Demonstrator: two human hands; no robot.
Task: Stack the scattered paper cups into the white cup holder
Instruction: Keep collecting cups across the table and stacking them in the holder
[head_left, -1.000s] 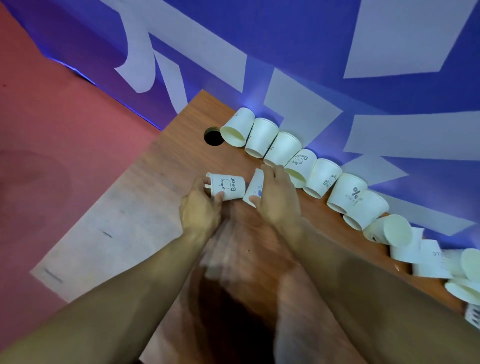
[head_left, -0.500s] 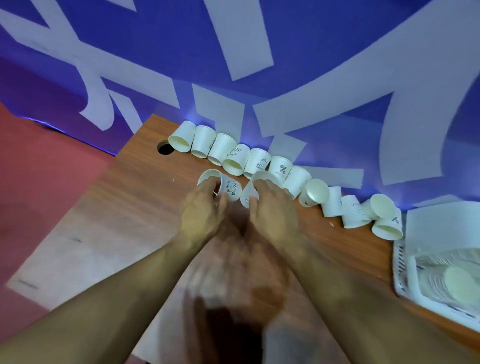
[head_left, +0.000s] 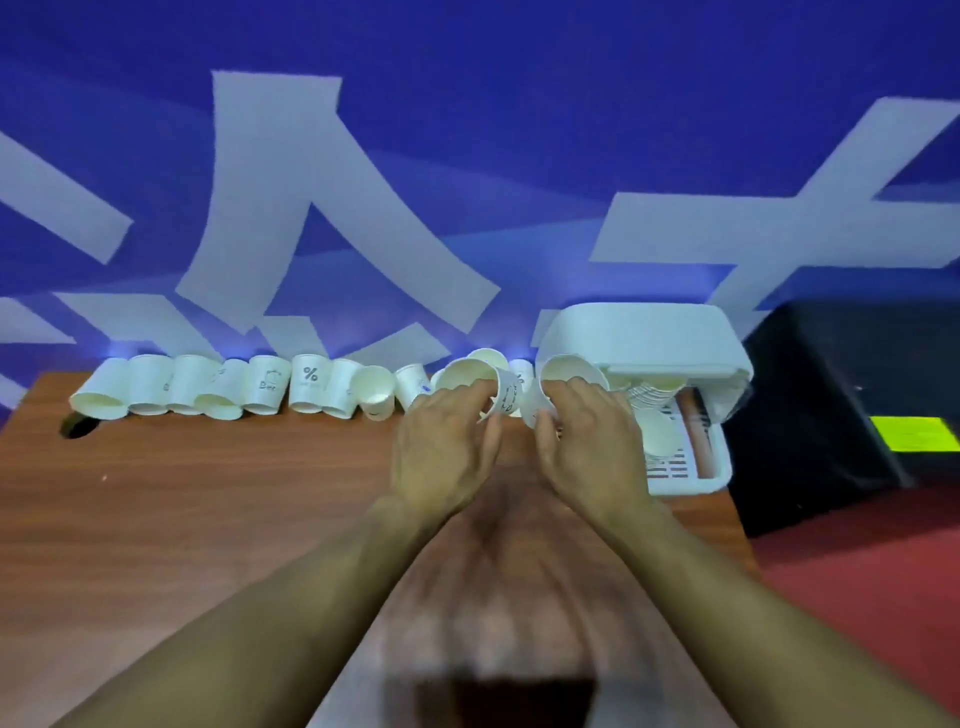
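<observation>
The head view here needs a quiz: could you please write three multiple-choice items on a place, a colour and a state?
1. Where does the white cup holder stand? A. at the table's right end; B. at its left end; C. on the floor.
2. What colour is the wall behind the row of cups? A. green; B. blue with pale shapes; C. red.
3. What are the hands doing? A. resting empty; B. only one holds a cup; C. each grips a cup.
Answers: 1 A, it sits by the right edge; 2 B, blue fills the background; 3 C, the left hand grips the left cup, the right hand the right cup.
</observation>
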